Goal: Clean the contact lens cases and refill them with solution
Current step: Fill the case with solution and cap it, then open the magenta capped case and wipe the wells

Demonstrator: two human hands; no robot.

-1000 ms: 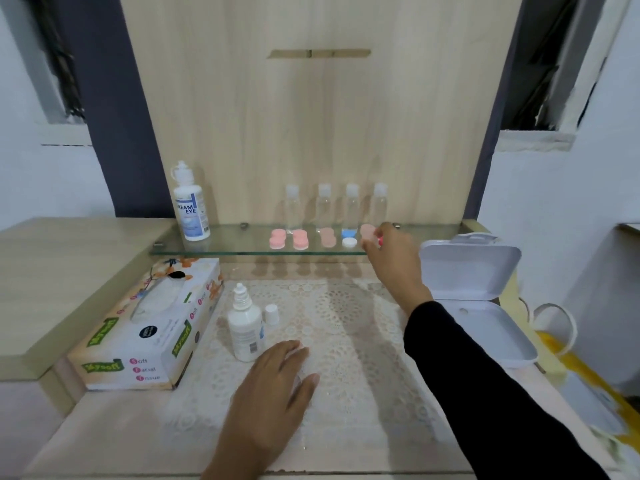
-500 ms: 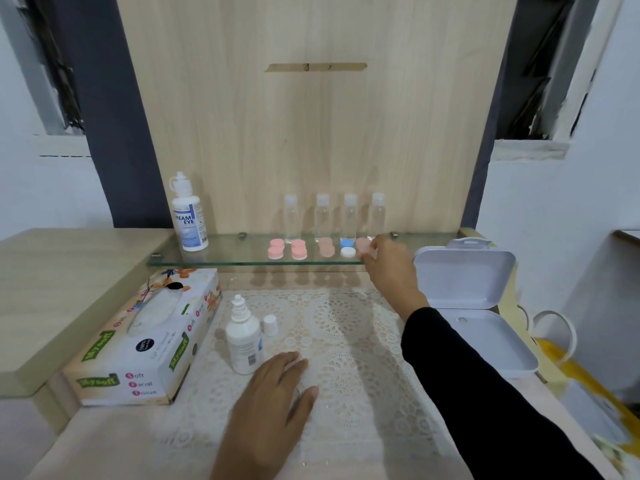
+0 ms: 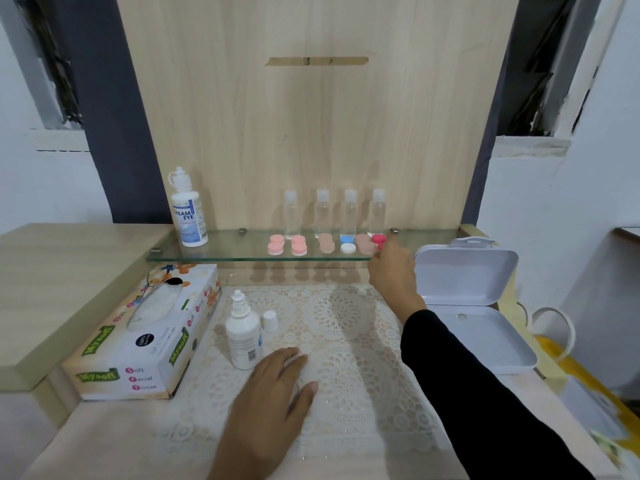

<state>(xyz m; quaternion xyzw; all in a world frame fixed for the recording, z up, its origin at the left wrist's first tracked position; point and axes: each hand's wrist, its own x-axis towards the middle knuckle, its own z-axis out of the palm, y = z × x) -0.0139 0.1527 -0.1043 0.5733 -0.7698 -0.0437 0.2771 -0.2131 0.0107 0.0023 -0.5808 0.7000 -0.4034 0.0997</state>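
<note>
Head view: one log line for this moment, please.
right hand: at red case on shelf, grip unclear | left hand: flat on mat | bottle: upright, cap off

glass shelf: glossy | lace mat | wood-grain back panel: matt

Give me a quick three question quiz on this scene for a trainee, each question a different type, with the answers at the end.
1. True or false: the left hand lies flat on the lace mat.
2. How many small clear bottles stand on the glass shelf? A two, B four, C six.
3. Fill the gap: the cap of the white bottle on the mat stands ___ the bottle.
Key: 1 true; 2 B; 3 beside.
</note>
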